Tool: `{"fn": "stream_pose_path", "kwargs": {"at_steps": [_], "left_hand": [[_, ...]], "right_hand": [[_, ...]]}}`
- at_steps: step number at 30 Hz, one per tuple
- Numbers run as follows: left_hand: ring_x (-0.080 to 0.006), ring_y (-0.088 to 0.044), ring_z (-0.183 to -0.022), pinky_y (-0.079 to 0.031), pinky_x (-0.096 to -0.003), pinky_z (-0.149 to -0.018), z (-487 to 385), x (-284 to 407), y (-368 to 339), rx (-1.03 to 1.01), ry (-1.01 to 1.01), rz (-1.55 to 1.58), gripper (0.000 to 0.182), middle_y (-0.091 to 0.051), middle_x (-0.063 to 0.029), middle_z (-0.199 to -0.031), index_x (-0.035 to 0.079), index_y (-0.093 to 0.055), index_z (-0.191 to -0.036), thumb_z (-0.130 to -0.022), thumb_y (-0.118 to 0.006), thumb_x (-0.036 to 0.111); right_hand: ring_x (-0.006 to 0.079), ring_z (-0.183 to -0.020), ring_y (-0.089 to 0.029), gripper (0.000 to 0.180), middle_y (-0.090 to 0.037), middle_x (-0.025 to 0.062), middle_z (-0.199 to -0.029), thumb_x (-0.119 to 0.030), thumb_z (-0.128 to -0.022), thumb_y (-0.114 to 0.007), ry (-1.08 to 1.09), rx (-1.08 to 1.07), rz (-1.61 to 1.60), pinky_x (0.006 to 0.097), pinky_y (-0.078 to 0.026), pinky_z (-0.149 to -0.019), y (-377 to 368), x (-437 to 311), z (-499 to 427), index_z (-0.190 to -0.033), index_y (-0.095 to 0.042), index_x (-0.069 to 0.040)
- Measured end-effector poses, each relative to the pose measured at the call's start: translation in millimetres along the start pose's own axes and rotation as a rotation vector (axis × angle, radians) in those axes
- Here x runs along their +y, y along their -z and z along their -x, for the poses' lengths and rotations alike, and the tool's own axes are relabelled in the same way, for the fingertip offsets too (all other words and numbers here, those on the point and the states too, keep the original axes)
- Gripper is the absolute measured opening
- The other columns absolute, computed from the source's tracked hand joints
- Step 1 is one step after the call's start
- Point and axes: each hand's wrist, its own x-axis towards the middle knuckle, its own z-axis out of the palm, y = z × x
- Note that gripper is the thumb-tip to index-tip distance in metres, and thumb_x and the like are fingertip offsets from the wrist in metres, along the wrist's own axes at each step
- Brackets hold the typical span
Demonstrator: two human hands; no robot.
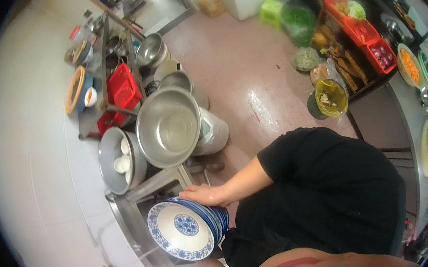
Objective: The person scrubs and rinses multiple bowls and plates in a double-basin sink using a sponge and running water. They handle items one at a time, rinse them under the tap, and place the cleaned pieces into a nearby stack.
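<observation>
A stack of blue-and-white patterned porcelain dishes point(180, 230) is tilted between my hands above the metal sink unit point(151, 245). The top dish shows a white inside with a round floral motif. Along the stack's upper side lies my right hand point(206, 195), gripping the rims. My left hand point(214, 257) supports the stack from its lower side, and its fingers are mostly hidden behind the dishes. Just beyond my right hand stands a large steel basin point(169, 128). Beside that is a deep metal pot point(111, 163) with several white bowls point(122, 164) in it.
A metal rack point(108, 81) holding red plastic baskets point(123, 90) stands along the wall. Across the reddish floor point(238, 66) is a bin with a yellow liner point(331, 100). Red crates of vegetables point(381, 55) and a counter point(413, 116) with food bowls line the opposite side.
</observation>
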Motion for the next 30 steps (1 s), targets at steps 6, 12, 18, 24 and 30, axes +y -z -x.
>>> {"fn": "stream_pose_path", "kwargs": {"at_steps": [6, 12, 18, 24, 30], "left_hand": [[-0.0289, -0.056, -0.13, -0.05, -0.0468, -0.107, 52, 37, -101, -0.078, -0.021, -0.088, 0.05, -0.057, -0.0142, -0.145, 0.003, -0.047, -0.148, -0.108, -0.043, 0.034], [-0.0288, -0.057, -0.13, -0.051, -0.0467, -0.106, -37, 58, -222, -0.217, 0.015, -0.197, 0.049, -0.057, -0.0143, -0.144, 0.003, -0.047, -0.147, -0.108, -0.043, 0.033], [-0.0287, -0.057, -0.129, -0.052, -0.0467, -0.105, -148, 39, -387, -0.389, 0.112, -0.263, 0.048, -0.057, -0.0144, -0.144, 0.003, -0.047, -0.147, -0.108, -0.043, 0.032], [-0.0287, -0.058, -0.128, -0.052, -0.0466, -0.104, -214, 9, -566, -0.595, 0.248, -0.355, 0.048, -0.058, -0.0145, -0.143, 0.003, -0.048, -0.146, -0.108, -0.043, 0.032], [-0.0286, -0.059, -0.127, -0.053, -0.0465, -0.104, -255, -41, -751, -0.746, 0.368, -0.425, 0.047, -0.058, -0.0146, -0.143, 0.003, -0.048, -0.146, -0.108, -0.043, 0.031]], "right_hand": [[0.0313, -0.138, -0.046, 0.076, -0.047, 0.0229, -0.15, -0.06, -0.102, -0.042, 0.097, -0.029, -0.18, 0.0431, -0.037, -0.115, 57, -59, 80, -0.152, -0.041, -0.003], [0.0223, -0.125, -0.056, 0.061, -0.057, 0.0181, -0.138, -0.048, -0.108, -0.039, 0.282, 0.097, -0.407, 0.0361, -0.044, -0.108, 159, -90, 29, -0.142, -0.051, 0.001], [0.0234, -0.127, -0.054, 0.054, -0.059, 0.0169, -0.134, -0.044, -0.108, -0.037, 0.322, 0.222, -0.463, 0.0395, -0.04, -0.111, 298, -135, 22, -0.135, -0.056, -0.002], [0.0337, -0.142, -0.042, 0.069, -0.046, 0.0209, -0.149, -0.059, -0.105, -0.037, 0.241, 0.608, -0.627, 0.051, -0.035, -0.117, 419, -164, 36, -0.15, -0.042, -0.007], [0.0355, -0.15, -0.031, 0.079, -0.03, 0.0246, -0.159, -0.06, -0.106, -0.034, 0.342, 0.647, -0.714, 0.0504, -0.031, -0.121, 575, -195, 68, -0.161, -0.017, -0.006]]}}
